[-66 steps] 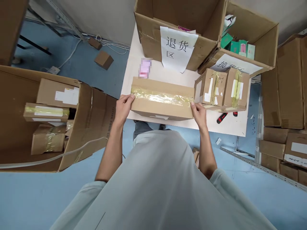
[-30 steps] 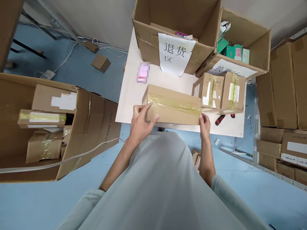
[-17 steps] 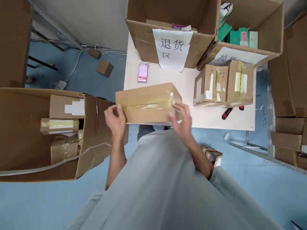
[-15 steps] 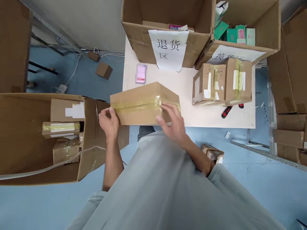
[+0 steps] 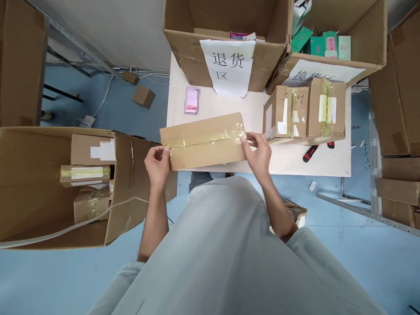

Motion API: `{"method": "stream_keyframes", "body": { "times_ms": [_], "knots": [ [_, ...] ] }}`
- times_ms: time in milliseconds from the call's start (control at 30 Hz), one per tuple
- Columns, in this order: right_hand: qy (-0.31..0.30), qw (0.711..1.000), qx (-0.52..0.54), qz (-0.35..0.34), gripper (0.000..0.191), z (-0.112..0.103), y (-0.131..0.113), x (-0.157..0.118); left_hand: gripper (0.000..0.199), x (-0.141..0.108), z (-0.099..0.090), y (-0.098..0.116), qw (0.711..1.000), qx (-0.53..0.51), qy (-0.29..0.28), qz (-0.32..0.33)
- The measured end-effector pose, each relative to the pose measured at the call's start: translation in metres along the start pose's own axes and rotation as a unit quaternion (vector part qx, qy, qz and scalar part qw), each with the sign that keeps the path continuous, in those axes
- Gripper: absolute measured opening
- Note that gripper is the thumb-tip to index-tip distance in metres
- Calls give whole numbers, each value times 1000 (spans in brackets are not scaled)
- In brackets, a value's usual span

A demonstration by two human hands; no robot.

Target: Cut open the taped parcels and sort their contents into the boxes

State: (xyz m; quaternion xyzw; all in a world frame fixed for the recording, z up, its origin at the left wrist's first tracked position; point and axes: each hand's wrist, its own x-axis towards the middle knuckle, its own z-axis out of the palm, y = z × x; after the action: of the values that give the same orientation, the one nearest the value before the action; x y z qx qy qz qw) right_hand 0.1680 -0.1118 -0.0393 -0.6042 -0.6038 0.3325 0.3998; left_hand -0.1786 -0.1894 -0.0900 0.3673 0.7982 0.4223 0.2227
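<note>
A long brown cardboard box (image 5: 205, 151) is held over the front of the white table (image 5: 295, 162), with yellowish clear tape along its middle seam. My left hand (image 5: 158, 166) grips its left end, thumb on the near face and fingers behind. At the right end, my right hand (image 5: 259, 155) pinches the taped corner with the thumb in front. The box's underside and far face are hidden. Beyond it on the table lies a phone-shaped pink item (image 5: 192, 100), blurred out.
Two labelled open cartons, one left (image 5: 183, 57) and one right (image 5: 367, 68), stand at the back. Two taped boxes (image 5: 308, 111) sit before them, near a red-black cutter (image 5: 310, 153). A big carton (image 5: 123, 183) with several parcels is at left; shelving (image 5: 376, 175) at right.
My right hand has moved right and now grips the box's right end. The box has turned and shifted right, its long taped side facing me. My left hand moved slightly right with it.
</note>
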Motion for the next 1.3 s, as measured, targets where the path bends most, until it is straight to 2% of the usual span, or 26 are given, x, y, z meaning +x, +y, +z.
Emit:
{"method": "stream_keyframes", "body": {
  "times_ms": [100,167,300,367,433,567,733,867,1067,1167,1300],
  "knots": [
    [32,996,43,67,48,-19,45,5,39,-16,14,15,998,-41,-27,-29],
    [25,990,82,109,51,-33,63,-8,44,-28,16,20,996,-70,-40,-47],
    [15,984,97,151,49,-54,73,-51,53,-54,8,12,987,-118,-40,-105],
    [15,983,90,159,49,-56,71,-66,58,-64,4,7,982,-137,-39,-124],
    [23,984,83,156,50,-52,69,-68,59,-67,6,8,981,-140,-34,-128],
    [55,988,67,126,49,-36,64,-45,53,-52,17,27,989,-95,-6,-110],
    [48,992,48,106,47,-23,48,-18,53,-18,19,45,998,-49,24,-42],
    [33,992,45,110,45,-7,35,-15,50,4,11,38,999,-31,23,-29],
    [24,988,32,147,50,22,30,-10,47,34,6,16,999,-11,-21,-48],
    [20,987,26,159,50,22,25,-6,48,42,7,17,999,11,-29,-19],
    [38,987,-6,155,52,5,13,-14,54,44,17,42,997,27,-6,73]
  ]
}}
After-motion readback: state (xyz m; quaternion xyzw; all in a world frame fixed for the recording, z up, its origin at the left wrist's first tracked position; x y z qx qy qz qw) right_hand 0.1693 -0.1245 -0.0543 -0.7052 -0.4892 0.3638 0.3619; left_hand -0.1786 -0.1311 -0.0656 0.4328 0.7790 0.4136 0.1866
